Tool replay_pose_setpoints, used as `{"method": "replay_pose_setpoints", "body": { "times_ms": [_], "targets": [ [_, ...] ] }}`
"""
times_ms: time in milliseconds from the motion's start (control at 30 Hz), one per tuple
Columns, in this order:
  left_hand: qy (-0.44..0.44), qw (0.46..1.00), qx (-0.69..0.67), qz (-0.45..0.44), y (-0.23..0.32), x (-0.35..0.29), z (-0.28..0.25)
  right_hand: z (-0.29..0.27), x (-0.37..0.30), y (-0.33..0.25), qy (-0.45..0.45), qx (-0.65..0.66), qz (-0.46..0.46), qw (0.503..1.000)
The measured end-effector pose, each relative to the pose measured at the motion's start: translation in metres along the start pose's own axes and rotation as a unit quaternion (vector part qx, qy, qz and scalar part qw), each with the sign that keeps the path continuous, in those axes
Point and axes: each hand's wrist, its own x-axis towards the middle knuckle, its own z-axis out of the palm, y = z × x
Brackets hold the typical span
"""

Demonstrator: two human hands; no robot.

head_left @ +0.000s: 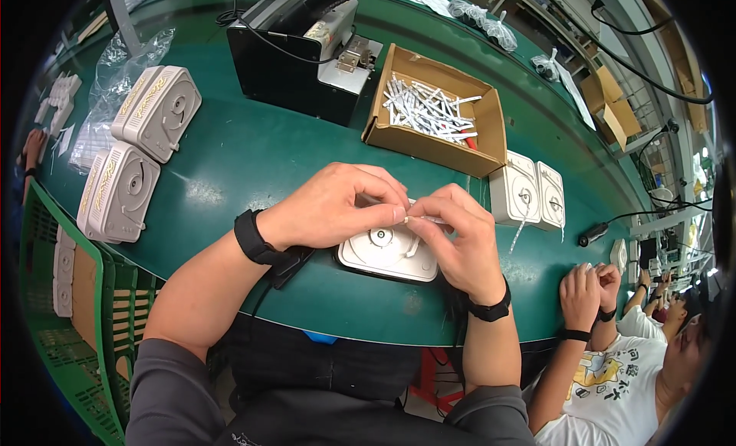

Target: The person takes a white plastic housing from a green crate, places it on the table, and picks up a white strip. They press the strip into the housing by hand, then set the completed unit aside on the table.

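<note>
A white rounded-square device housing (387, 260) lies in front of me near the table's front edge, a round hub on its face. Over its far edge my left hand (333, 204) and my right hand (460, 235) meet, thumbs and index fingers pinched together. Between the fingertips shows a small pale piece (406, 219), too small to name, with what looks like a white strip partly hidden behind the fingers. The hands cover the housing's upper part. Each wrist wears a black band.
An open cardboard box (433, 147) of white strips stands beyond my hands, beside a black machine (295, 59). White housings (525, 193) with hanging strips sit right; more housings (157, 112) stand left. A green crate (92, 331) is at lower left, a co-worker's hands (586, 292) at right.
</note>
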Motion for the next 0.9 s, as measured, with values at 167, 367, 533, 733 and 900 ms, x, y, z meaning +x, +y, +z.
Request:
{"method": "replay_pose_setpoints", "body": {
  "times_ms": [167,367,533,733,900],
  "targets": [
    [0.012,1.0,0.017,0.01,0.0,0.0,-0.001,0.0,0.002,-0.004,-0.001,0.008,0.015,1.0],
    [0.045,0.998,0.021,0.035,-0.002,-0.001,0.002,0.002,0.001,-0.005,0.002,-0.001,0.015,1.0],
    [0.021,1.0,0.012,-0.008,0.003,0.0,0.0,0.003,0.001,-0.004,0.004,-0.004,0.001,1.0],
    [0.006,0.999,-0.032,-0.026,0.005,-0.002,-0.004,0.008,0.0,-0.009,0.024,0.027,0.019,0.999],
    [0.003,0.999,-0.048,-0.02,0.005,0.0,-0.005,0.011,-0.002,-0.011,0.053,0.017,-0.002,0.998]
  ]
}}
